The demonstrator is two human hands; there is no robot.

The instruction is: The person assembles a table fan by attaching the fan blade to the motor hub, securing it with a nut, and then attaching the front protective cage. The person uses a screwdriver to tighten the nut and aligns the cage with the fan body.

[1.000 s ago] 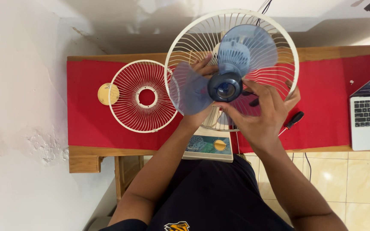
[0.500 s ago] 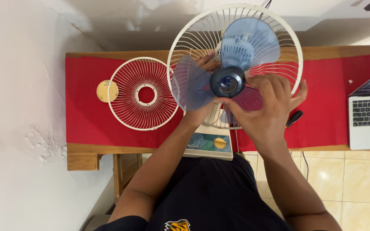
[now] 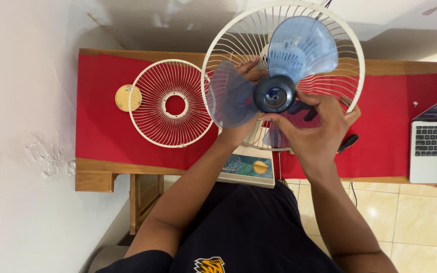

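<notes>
A cream table fan stands on the red-covered table, its rear wire guard [image 3: 352,48] around a translucent blue blade [image 3: 299,48] with a dark blue hub [image 3: 274,94]. My left hand [image 3: 243,129] reaches behind the left blade lobe and grips it near the hub. My right hand [image 3: 315,132] wraps the lower right blade lobe, thumb and fingers against the hub. The fan's base [image 3: 245,169] with a round yellow knob sits just below my hands.
The detached front wire guard [image 3: 170,103] lies flat to the left, a round yellow cap [image 3: 128,97] beside it. A black-handled screwdriver [image 3: 348,142] lies right of my hand. An open laptop [image 3: 436,146] sits at the table's right end. A white wall is at left.
The view shifted slightly, so the fan sits higher and further right. My right fingers curled in tighter around the hub and lower blade; my left hand kept its grip.
</notes>
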